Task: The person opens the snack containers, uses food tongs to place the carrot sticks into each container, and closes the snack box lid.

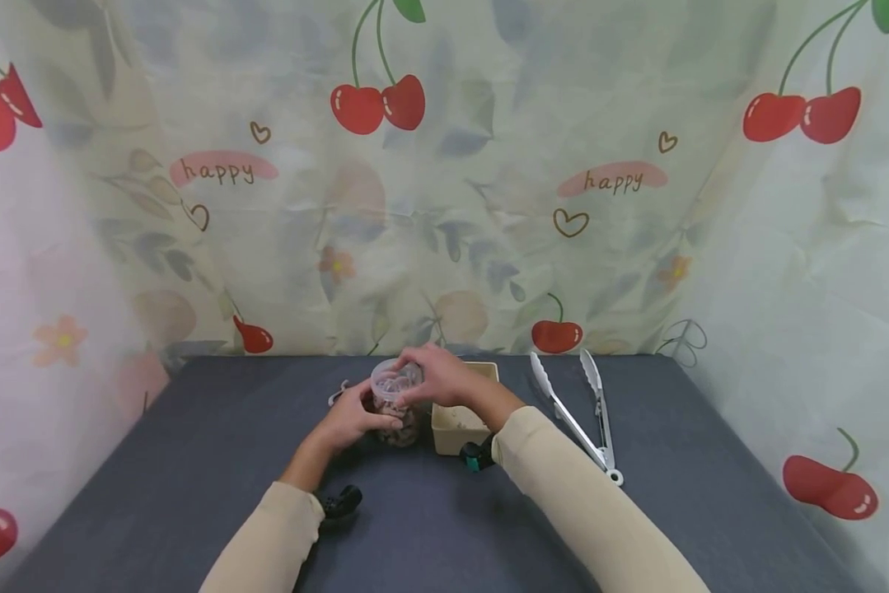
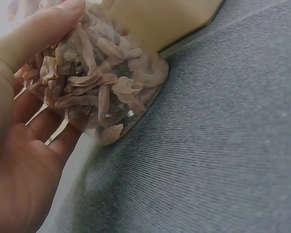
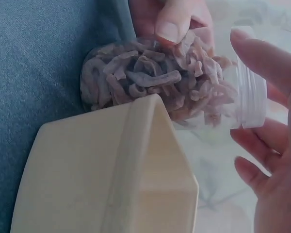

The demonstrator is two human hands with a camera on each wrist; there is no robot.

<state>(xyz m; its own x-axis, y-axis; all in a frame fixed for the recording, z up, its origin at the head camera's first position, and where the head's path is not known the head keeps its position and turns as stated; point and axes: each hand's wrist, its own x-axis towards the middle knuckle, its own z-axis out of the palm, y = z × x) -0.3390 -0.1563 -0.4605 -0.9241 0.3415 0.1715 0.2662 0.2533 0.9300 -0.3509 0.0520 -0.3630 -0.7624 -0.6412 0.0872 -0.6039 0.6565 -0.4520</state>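
A clear plastic jar (image 1: 398, 428) full of brownish, twisted dried strips (image 2: 94, 80) stands upright on the dark table. My left hand (image 1: 349, 418) grips its side, thumb across the front and fingers round the back. Over the top, my right hand (image 1: 438, 377) holds the translucent lid (image 3: 252, 97) by its rim, thumb on one side and fingers on the other. Just right of the jar is a cream box (image 1: 451, 442), open at the top, partly covered by my right forearm in the head view.
Silver tongs (image 1: 573, 424) lie spread apart on the dark table (image 1: 407, 527) to the right of the box. A small pale thing (image 1: 338, 393) shows behind my left hand. A curtain (image 1: 444, 206) with cherry prints hangs behind the table and along both sides.
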